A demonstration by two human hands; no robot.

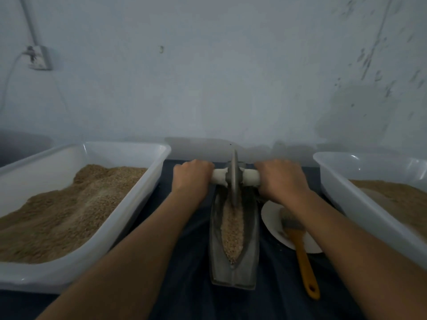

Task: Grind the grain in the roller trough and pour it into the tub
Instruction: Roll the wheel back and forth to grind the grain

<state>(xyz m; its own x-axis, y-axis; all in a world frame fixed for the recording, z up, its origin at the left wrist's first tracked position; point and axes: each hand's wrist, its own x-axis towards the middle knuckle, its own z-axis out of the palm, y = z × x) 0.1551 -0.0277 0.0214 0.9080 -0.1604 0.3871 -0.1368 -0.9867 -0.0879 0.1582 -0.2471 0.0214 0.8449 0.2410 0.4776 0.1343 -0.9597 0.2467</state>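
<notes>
A grey boat-shaped metal trough (233,273) lies lengthwise in front of me, its groove filled with pale grain (232,232). A metal roller wheel (233,179) stands upright at the trough's far end, on a white axle handle (249,177). My left hand (193,175) grips the handle's left end and my right hand (280,177) grips its right end. A white tub (143,192) heaped with brown grain sits to the left of the trough. A second white tub (342,195) with grain sits to the right.
A white plate (272,218) lies between the trough and the right tub, with a yellow-handled brush (300,248) on it. Everything rests on a dark cloth (189,285). A pale wall rises right behind, with a socket (38,57) and cable at the upper left.
</notes>
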